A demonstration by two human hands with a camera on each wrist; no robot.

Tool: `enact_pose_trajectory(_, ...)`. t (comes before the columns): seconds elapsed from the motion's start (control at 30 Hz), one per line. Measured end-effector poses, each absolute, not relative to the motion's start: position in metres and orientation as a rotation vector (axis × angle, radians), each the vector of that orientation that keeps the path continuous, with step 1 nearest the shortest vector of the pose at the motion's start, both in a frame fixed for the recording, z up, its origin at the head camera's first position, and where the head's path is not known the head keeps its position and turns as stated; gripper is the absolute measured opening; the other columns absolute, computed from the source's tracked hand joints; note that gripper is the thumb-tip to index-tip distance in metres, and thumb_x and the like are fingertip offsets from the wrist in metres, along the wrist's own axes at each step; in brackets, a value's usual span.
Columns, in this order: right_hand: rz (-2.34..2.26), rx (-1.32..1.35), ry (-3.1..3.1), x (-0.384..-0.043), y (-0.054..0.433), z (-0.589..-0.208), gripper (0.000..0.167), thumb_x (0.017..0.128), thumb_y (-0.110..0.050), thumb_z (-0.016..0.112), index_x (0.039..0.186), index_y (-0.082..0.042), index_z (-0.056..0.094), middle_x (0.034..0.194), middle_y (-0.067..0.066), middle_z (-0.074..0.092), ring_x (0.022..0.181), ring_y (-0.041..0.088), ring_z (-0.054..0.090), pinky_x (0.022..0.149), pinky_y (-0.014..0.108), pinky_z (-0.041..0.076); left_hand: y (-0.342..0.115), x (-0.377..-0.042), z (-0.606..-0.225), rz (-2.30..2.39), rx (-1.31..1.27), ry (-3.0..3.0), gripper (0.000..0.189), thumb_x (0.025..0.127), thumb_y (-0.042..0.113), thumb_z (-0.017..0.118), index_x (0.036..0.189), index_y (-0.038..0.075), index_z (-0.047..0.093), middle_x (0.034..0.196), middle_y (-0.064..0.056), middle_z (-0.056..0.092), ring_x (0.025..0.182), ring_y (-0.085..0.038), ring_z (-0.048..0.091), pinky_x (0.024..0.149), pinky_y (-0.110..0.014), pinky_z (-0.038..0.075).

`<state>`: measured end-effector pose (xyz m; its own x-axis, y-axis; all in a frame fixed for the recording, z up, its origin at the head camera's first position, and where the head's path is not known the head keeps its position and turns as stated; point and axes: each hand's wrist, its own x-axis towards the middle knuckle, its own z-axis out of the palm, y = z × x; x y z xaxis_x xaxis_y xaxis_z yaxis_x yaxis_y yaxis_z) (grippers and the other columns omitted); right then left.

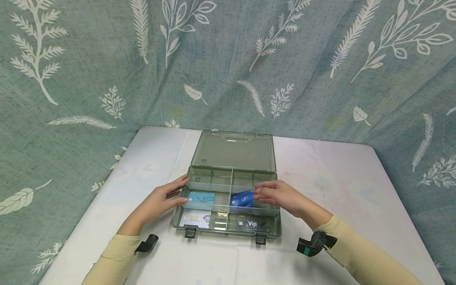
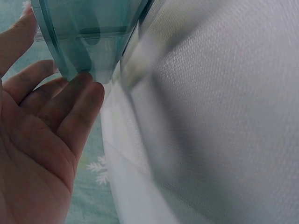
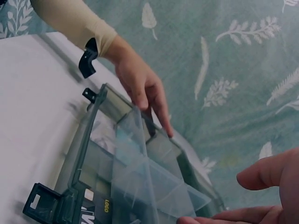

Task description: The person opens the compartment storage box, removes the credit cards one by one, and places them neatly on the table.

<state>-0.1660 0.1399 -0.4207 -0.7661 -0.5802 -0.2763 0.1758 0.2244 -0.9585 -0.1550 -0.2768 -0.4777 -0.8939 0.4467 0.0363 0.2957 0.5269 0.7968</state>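
Note:
A translucent green-grey divided box lies open on the table, its lid folded back. My left hand rests against the box's left side, fingers extended; in the left wrist view that hand touches the box wall with its fingertips. A blue VIP card sits slightly tilted in the middle right compartment. At this card's right edge are the fingertips of my right hand. In the right wrist view the thumb of the right hand stands apart from the fingers, with no card visible between them.
A light blue VIP card lies in the middle left compartment. In the front row are a white VIP card and a black Vip card. Two latches project from the front edge. A leaf-patterned curtain hangs behind the white table.

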Motion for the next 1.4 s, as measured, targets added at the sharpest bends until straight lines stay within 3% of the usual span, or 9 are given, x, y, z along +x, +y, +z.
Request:
enact_pose_trajectory(0.47,-1.611,-0.439,2.040,-0.169,0.124,-0.430,0.043,0.105,-0.011,0.057,0.141,0.012,0.051,0.134,0.023,0.064,0.121,0.036,0.064,0.104,0.041,0.055,-0.276,-0.153,-0.478,1.291,0.640,2.603,0.072,0.096,0.026,0.072,0.155,0.001,0.040,0.166,-0.013,0.026,0.144,-0.037,0.040,0.113,-0.041,0.043)
enact_pose_trajectory(0.77,-1.628,-0.455,2.082,-0.170,0.112,-0.441,0.045,0.101,-0.009,0.064,0.140,0.011,0.053,0.128,0.024,0.066,0.112,0.032,0.068,0.098,0.051,0.058,-0.277,-0.152,-0.478,1.296,0.632,2.608,0.074,0.095,0.030,0.073,0.155,0.001,0.040,0.166,-0.011,0.026,0.144,-0.035,0.040,0.112,-0.038,0.043)
enact_pose_trajectory(1.03,-1.570,-0.424,2.179,-0.170,0.101,-0.450,0.049,0.096,-0.017,0.073,0.139,0.003,0.059,0.119,0.016,0.069,0.103,0.025,0.069,0.087,0.039,0.063,-0.277,-0.152,-0.479,1.306,0.661,2.618,0.073,0.095,0.028,0.073,0.155,0.000,0.040,0.166,-0.014,0.027,0.143,-0.039,0.040,0.112,-0.042,0.044)
enact_pose_trajectory(1.23,-1.567,-0.403,2.154,-0.169,0.097,-0.451,0.049,0.096,-0.016,0.073,0.140,0.002,0.058,0.117,0.016,0.072,0.090,0.024,0.073,0.084,0.038,0.064,-0.278,-0.152,-0.478,1.316,0.634,2.597,0.074,0.095,0.029,0.073,0.156,0.002,0.040,0.166,-0.012,0.026,0.144,-0.035,0.040,0.113,-0.040,0.043)
enact_pose_trajectory(1.4,-1.582,-0.396,2.133,-0.169,0.096,-0.449,0.048,0.097,-0.013,0.072,0.140,0.002,0.058,0.117,0.018,0.071,0.089,0.024,0.073,0.081,0.036,0.064,-0.279,-0.152,-0.477,1.329,0.617,2.578,0.075,0.094,0.029,0.074,0.156,0.004,0.039,0.167,-0.009,0.025,0.146,-0.032,0.038,0.114,-0.038,0.042)
